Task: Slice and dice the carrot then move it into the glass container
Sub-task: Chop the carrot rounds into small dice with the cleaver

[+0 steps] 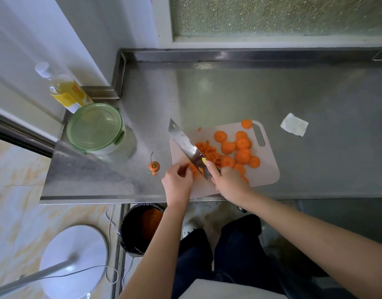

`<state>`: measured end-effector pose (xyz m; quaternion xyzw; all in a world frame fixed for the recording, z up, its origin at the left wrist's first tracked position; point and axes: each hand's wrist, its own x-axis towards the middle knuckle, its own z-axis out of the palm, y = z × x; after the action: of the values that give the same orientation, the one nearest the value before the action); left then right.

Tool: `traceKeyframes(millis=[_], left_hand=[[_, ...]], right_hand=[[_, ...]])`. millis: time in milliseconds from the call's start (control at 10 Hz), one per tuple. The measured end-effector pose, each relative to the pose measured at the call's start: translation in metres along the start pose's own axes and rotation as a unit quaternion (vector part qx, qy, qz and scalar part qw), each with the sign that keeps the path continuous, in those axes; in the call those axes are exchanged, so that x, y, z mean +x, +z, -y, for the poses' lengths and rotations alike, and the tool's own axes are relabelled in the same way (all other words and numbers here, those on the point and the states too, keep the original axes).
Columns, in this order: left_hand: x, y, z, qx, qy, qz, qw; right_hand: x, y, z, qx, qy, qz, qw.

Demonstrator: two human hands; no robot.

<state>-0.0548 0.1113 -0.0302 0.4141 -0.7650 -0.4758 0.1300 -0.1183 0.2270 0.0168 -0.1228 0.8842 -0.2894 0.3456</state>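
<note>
Both hands work at the near edge of the cutting board [265, 173]: the left hand [178, 180] curls its fingers over a few carrot strips [193, 169], and the right hand [228, 182] grips the knife [185, 145], its blade angled down beside them. Just beyond lies a diced pile [208, 151]; farther on, many round slices [241, 147] wait uncut. Off left, the glass container [95, 126] stands lidded, so dicing looks under half done and no transfer has begun.

carrot slices [239, 147]: orange
cutting board [266, 171]: pale pink
container lid [94, 126]: translucent green
counter [272, 93]: grey steel
bottle label [67, 98]: yellow
</note>
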Motion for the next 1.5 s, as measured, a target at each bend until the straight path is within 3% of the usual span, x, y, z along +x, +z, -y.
traceKeyframes(millis=[700, 1000, 1100, 1300, 1500], left_hand=[[-0.001, 0.000, 0.004, 0.015, 0.026, -0.003, 1.000], [-0.002, 0.000, 0.006, 0.005, 0.024, 0.001, 1.000], [-0.003, -0.001, 0.008, 0.003, 0.034, 0.025, 0.999], [-0.004, 0.000, 0.014, 0.035, 0.076, 0.055, 0.995], [-0.001, 0.001, 0.015, 0.027, 0.081, 0.031, 0.996]], right_hand=[[-0.001, 0.008, 0.012, -0.040, -0.024, 0.045, 0.998], [0.005, 0.021, 0.011, -0.029, -0.028, 0.010, 0.999], [0.014, 0.025, 0.011, -0.071, -0.020, -0.031, 0.997], [0.022, 0.022, 0.003, 0.000, -0.030, -0.019, 0.999], [0.023, 0.016, 0.004, 0.006, -0.028, -0.008, 1.000]])
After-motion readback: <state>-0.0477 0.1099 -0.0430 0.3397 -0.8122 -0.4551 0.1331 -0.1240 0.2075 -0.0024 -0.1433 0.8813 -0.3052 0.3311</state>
